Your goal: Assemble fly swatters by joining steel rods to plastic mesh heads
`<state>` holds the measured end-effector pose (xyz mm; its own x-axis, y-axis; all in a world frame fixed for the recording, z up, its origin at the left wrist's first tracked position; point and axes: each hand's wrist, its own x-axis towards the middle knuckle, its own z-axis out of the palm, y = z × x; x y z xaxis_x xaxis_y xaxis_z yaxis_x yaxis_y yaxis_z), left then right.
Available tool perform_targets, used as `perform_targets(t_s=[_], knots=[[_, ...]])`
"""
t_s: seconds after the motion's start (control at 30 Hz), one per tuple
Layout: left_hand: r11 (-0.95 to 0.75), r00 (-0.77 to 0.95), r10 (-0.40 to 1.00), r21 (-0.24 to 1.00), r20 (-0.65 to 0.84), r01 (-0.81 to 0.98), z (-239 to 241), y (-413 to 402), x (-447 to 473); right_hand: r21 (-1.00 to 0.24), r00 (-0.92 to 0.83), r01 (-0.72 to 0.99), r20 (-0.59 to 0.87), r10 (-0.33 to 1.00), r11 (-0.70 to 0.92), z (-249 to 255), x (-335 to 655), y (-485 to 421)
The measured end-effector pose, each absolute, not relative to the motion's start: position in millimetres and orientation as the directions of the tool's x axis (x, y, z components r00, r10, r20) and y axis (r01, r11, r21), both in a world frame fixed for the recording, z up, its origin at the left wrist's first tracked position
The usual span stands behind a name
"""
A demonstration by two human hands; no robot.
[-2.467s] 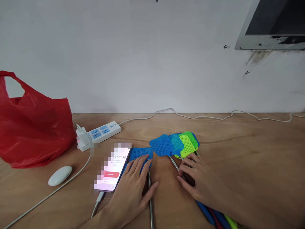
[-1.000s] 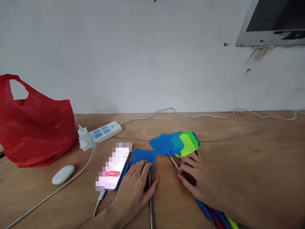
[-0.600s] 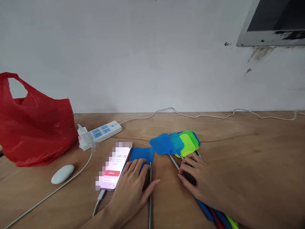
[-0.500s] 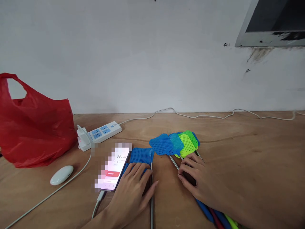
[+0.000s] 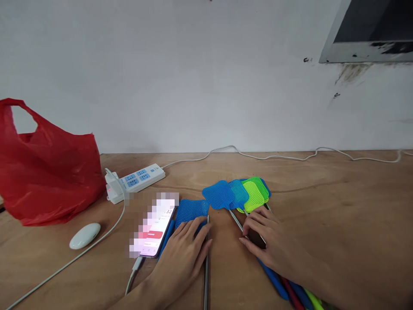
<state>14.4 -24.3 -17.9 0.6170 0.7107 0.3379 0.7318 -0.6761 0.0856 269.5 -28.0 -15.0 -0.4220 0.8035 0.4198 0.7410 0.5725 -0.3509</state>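
Note:
Blue, turquoise and green fly swatters (image 5: pixel 219 194) lie in an overlapping fan on the wooden table, with metal shafts and coloured grips. My right hand (image 5: pixel 263 234) curls round the shafts of this group, finger and thumb tips at one shaft. Their blue, red and green grips (image 5: pixel 274 280) show below my wrist. My left hand (image 5: pixel 183 254) rests over the lower part of another blue fly swatter (image 5: pixel 192 209), its fingers stretched out and thumb apart. Along its right side, by the fingertips, lies a metal rod (image 5: pixel 206 280). What is under the left palm is hidden.
A lit phone (image 5: pixel 159 232) on a charging cable lies left of my left hand. Further left are a white mouse-shaped object (image 5: pixel 84 236), a white power strip (image 5: pixel 145 178) and a red plastic bag (image 5: pixel 51 172). A white cable (image 5: pixel 274 158) runs along the wall.
The left hand's fingers have drawn back slightly, and the metal rod beside them has shifted a little to the right. The right hand and the fanned swatters have hardly moved.

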Motion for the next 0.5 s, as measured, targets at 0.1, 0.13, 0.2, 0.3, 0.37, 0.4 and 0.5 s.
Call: perform_targets(t_s=[0.1, 0.13, 0.2, 0.3, 0.37, 0.4, 0.5], knots=[[-0.643, 0.595, 0.732, 0.047, 0.332, 0.765, -24.2, -22.6, 12.5, -0.360, -0.409, 0.753, 0.402, 0.820, 0.552, -13.8, 269.0, -27.5], [-0.637, 0.593, 0.738, 0.044, 0.322, 0.770, -25.7, -22.1, 12.1, -0.361, -0.403, 0.760, 0.391, 0.828, 0.540, -13.3, 268.6, -27.5], [-0.632, 0.594, 0.748, 0.043, 0.296, 0.774, -27.3, -21.6, 11.9, -0.352, -0.395, 0.776, 0.376, 0.838, 0.524, -12.8, 267.7, -27.4], [-0.629, 0.598, 0.760, 0.058, 0.253, 0.775, -26.8, -21.9, 12.3, -0.326, -0.402, 0.789, 0.367, 0.839, 0.521, -13.7, 266.9, -27.1], [-0.628, 0.599, 0.766, 0.073, 0.234, 0.775, -25.9, -22.2, 12.7, -0.318, -0.407, 0.793, 0.359, 0.840, 0.520, -14.7, 266.9, -26.9], [-0.629, 0.599, 0.767, 0.082, 0.228, 0.773, -25.6, -22.2, 12.9, -0.317, -0.406, 0.795, 0.357, 0.841, 0.518, -15.1, 267.2, -27.0], [-0.625, 0.593, 0.773, 0.110, 0.226, 0.773, -25.2, -21.7, 13.1, -0.334, -0.380, 0.797, 0.370, 0.848, 0.503, -15.9, 268.3, -27.1]])
